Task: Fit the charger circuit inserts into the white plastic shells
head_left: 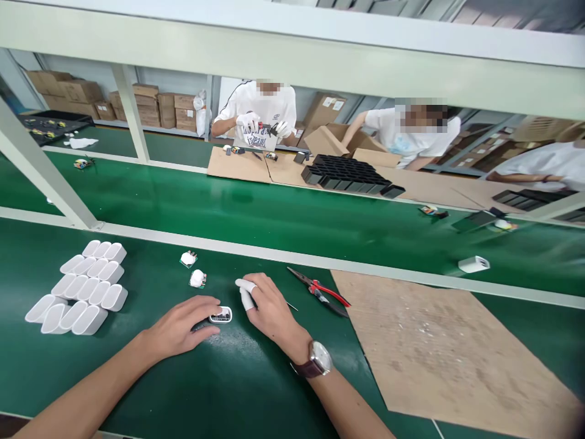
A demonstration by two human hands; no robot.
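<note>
So the little white casing [221, 317] sits just left of the frame's lower centre, open end facing up, the long axis of its oval mouth running roughly left-right. Left hand [185, 326]'s curved at its left end, fingertips at the rim, can't tell if it's gripping; right hand [269, 308]'s half-curled just right of it, can't tell if it's holding anything.

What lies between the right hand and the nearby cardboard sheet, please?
The head view shows pliers and part of a thin rod between the right hand and the cardboard sheet.
</note>
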